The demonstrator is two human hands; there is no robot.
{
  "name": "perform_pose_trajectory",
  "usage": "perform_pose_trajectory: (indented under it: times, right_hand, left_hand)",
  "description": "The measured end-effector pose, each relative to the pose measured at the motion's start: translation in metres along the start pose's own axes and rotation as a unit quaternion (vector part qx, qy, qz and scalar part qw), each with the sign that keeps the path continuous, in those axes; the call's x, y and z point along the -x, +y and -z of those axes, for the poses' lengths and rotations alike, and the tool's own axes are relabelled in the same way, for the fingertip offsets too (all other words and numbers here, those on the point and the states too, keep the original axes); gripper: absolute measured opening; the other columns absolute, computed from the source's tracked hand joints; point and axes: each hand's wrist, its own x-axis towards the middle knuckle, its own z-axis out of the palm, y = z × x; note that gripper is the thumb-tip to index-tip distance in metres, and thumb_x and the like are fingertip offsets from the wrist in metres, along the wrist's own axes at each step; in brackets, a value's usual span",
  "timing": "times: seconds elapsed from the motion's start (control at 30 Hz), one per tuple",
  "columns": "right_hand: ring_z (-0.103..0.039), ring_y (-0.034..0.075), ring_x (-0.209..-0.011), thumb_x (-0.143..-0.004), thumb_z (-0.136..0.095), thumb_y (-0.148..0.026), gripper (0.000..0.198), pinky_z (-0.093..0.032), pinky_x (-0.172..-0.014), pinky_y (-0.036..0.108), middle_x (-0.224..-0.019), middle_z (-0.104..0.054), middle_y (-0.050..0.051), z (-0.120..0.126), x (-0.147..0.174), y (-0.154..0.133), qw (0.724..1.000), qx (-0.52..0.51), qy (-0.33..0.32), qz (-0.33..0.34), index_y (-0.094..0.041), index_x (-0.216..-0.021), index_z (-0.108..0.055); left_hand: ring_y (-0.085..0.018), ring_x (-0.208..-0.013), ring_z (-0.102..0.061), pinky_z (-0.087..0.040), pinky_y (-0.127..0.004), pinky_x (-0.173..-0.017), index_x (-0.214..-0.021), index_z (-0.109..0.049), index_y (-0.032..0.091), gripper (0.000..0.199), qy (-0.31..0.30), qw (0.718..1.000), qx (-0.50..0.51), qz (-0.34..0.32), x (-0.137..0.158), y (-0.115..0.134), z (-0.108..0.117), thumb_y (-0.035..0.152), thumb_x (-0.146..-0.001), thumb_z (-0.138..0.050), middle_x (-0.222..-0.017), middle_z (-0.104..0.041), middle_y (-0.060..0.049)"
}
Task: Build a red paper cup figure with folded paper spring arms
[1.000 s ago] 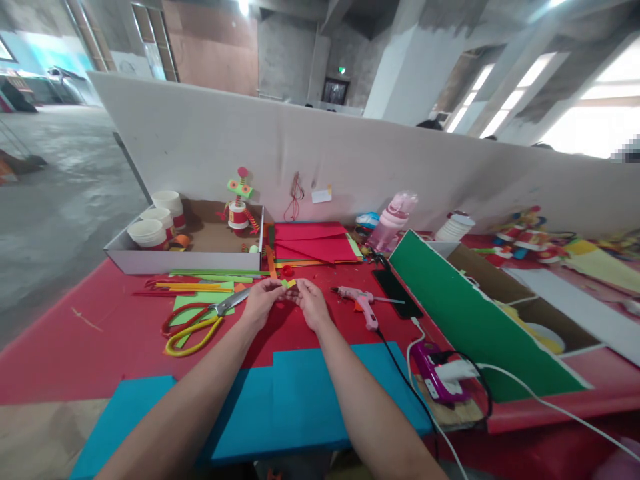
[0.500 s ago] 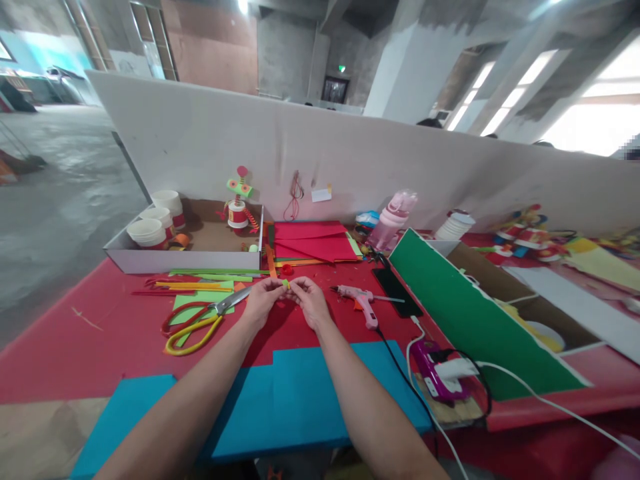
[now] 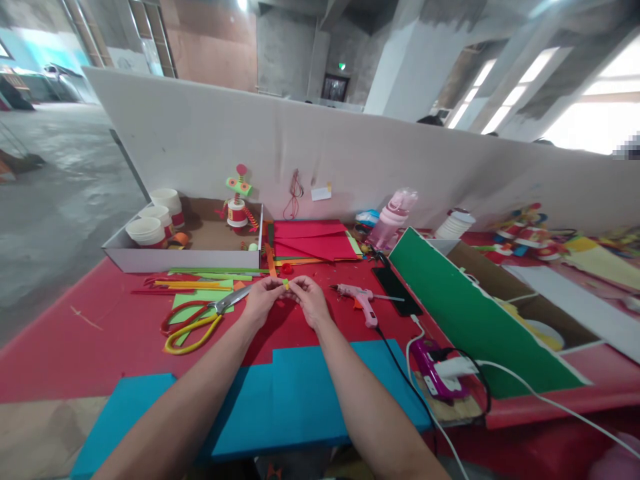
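Bare red tabletop (image 3: 346, 325) parted the right hand (image 3: 311, 300) from the pink plastic glue gun (image 3: 358, 293), but red-and-yellow-handled metal scissors (image 3: 221, 308) hemmed the left hand (image 3: 263, 299).

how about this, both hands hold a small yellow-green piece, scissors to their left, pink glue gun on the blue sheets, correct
No: in the head view, the pink glue gun lies on the red table, not the blue sheets. Left hand and right hand do hold the yellow-green piece, scissors to their left.

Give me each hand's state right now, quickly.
Left hand: closed, pinching the small yellow-green paper piece between its fingertips.
Right hand: closed, pinching the same piece from the other side.
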Motion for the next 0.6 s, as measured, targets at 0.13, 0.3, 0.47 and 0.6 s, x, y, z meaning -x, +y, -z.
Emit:
perform_pose_trajectory:
  times: [0.13,0.3,0.47,0.6]
  right_hand:
    - [-0.065,0.013,-0.065,-0.061,-0.08,-0.037,0.033,-0.057,-0.071,0.031,-0.075,-0.068,-0.002,0.0003,-0.0017,0.0038,1.0,0.015,0.008,0.008,-0.018,-0.083,-0.065]
    - [-0.065,0.013,-0.067,-0.065,-0.075,-0.04,0.035,-0.056,-0.07,0.03,-0.082,-0.07,0.001,-0.0004,-0.0008,0.0032,0.998,0.059,-0.001,0.019,-0.018,-0.091,-0.068]
    - [-0.063,0.012,-0.065,-0.066,-0.074,-0.041,0.029,-0.056,-0.068,0.028,-0.074,-0.067,-0.001,-0.0015,-0.0008,0.0027,0.997,0.067,0.019,0.031,-0.019,-0.083,-0.065]
    - [-0.063,0.013,-0.065,-0.066,-0.074,-0.04,0.029,-0.057,-0.068,0.029,-0.072,-0.065,-0.002,-0.0025,-0.0014,0.0035,0.997,0.058,0.039,0.04,-0.019,-0.083,-0.062]
  left_hand:
    - [-0.01,-0.055,-0.056,-0.043,-0.023,-0.053,-0.075,-0.067,0.013,0.032,0.006,1.0,-0.008,0.004,0.0004,0.0011,-0.0007,0.032,-0.056,-0.083,-0.065,-0.065,-0.001]
    - [-0.011,-0.057,-0.057,-0.043,-0.022,-0.053,-0.08,-0.07,0.013,0.033,-0.005,1.0,-0.024,0.01,0.0016,0.002,0.0003,0.034,-0.058,-0.082,-0.068,-0.067,-0.003]
    - [-0.011,-0.056,-0.057,-0.043,-0.022,-0.053,-0.082,-0.069,0.012,0.035,0.004,1.0,-0.008,0.01,0.0017,0.0018,0.0003,0.032,-0.057,-0.083,-0.069,-0.067,-0.003]
    - [-0.012,-0.06,-0.06,-0.044,-0.023,-0.055,-0.086,-0.068,0.014,0.036,0.003,0.999,0.042,0.022,0.0021,0.0039,-0.0019,0.036,-0.061,-0.081,-0.072,-0.067,-0.004]
